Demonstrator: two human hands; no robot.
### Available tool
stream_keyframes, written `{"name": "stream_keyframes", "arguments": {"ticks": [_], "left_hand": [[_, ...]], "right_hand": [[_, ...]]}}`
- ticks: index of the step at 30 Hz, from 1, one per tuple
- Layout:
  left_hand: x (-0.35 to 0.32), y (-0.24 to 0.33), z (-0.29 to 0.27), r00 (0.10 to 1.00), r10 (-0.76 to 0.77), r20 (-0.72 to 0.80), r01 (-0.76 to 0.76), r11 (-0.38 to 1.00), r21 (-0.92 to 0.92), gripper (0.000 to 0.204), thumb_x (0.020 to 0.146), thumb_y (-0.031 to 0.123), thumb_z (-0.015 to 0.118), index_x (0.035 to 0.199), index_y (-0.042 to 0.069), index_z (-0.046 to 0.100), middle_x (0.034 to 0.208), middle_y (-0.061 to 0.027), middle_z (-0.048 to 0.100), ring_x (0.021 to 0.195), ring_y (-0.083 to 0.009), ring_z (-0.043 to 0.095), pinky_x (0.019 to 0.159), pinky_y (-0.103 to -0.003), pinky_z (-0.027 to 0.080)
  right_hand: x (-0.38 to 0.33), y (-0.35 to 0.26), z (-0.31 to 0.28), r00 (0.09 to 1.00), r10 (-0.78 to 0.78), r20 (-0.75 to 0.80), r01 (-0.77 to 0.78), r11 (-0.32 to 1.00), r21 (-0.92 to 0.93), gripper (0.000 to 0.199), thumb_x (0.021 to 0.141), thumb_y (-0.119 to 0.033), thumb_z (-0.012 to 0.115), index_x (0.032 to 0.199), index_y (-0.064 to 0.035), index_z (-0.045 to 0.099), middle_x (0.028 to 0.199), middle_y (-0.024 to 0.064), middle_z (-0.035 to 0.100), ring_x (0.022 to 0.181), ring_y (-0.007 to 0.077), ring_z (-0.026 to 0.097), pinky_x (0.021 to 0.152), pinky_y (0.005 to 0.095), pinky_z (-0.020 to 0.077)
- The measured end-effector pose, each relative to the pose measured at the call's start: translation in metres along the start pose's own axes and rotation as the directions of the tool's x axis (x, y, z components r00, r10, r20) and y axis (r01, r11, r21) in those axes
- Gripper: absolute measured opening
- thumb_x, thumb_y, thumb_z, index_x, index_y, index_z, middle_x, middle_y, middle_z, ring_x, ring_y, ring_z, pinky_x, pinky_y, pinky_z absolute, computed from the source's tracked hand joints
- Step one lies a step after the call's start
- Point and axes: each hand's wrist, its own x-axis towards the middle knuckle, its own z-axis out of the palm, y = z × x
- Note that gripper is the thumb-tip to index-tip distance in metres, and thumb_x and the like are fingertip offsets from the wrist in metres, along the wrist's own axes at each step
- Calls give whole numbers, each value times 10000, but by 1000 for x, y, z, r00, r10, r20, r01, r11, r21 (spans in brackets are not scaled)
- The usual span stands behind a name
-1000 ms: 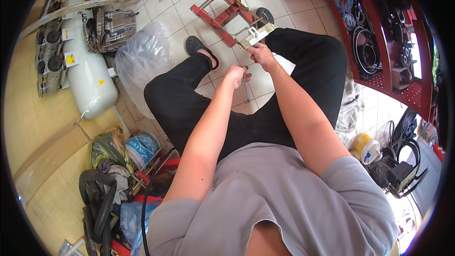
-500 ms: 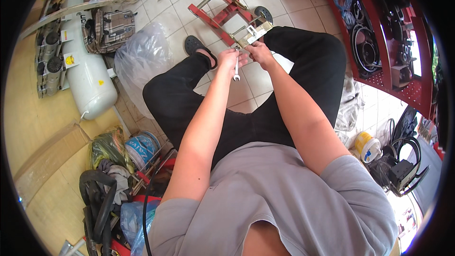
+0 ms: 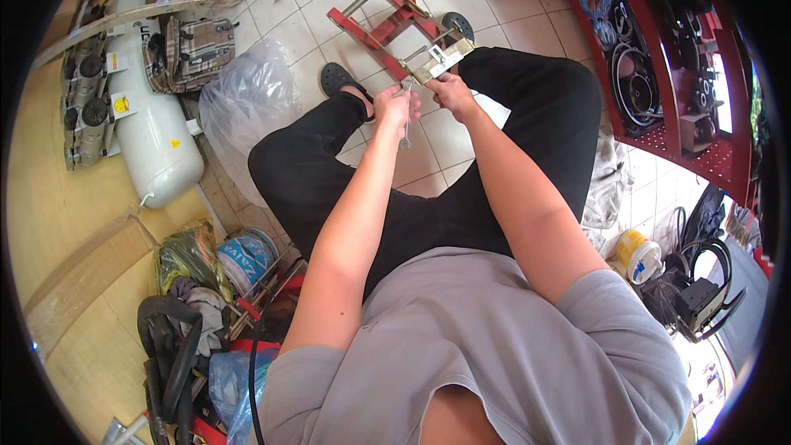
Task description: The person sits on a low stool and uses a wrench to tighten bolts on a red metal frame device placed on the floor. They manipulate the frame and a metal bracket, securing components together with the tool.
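Note:
Between my legs a red metal frame (image 3: 368, 39) with springs or rollers across it stands on the floor. A pale metal bracket (image 3: 437, 62) is attached to its near right end. My left hand (image 3: 395, 105) is closed around a wrench (image 3: 404, 136). One end of the wrench hangs below my fingers, and its upper end meets the near corner of the frame. My right hand (image 3: 452, 92) is closed at the bracket's near edge, its fingertips partly hidden there.
A clear plastic bag (image 3: 251, 99) and a plaid bag (image 3: 194, 53) lie left, beside a white tank (image 3: 152, 124). Red shelving (image 3: 688, 91) with cables stands right. Buckets, one blue (image 3: 247, 259) and one yellow-and-white (image 3: 638, 255), flank my hips.
The wrench has turned in my left hand, and its lower end has shifted slightly left and down. My left hand moved a little left. My right hand and the frame stay put.

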Motion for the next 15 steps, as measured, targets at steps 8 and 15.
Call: {"name": "stream_keyframes", "arguments": {"ticks": [8,15], "left_hand": [[8,-15,2,996,12,91,18,946,-324,188,891,129,526,1056,56,471,856,-59,562,695,-139,576,480,-269,462],[-4,-14,26,998,21,-63,-44,920,-390,303,873,81,514,1145,-39,459,981,-135,541,790,-252,625,576,-359,556]], "right_hand": [[-3,-3,3,1000,-8,-10,8,1000,-10,220,760,-180,646,840,16,587,565,-7,467,444,73,403,384,252,287],[4,5,0,999,-32,8,32,999,5,221,756,-190,633,802,21,591,591,30,519,478,101,451,406,257,327]]}}
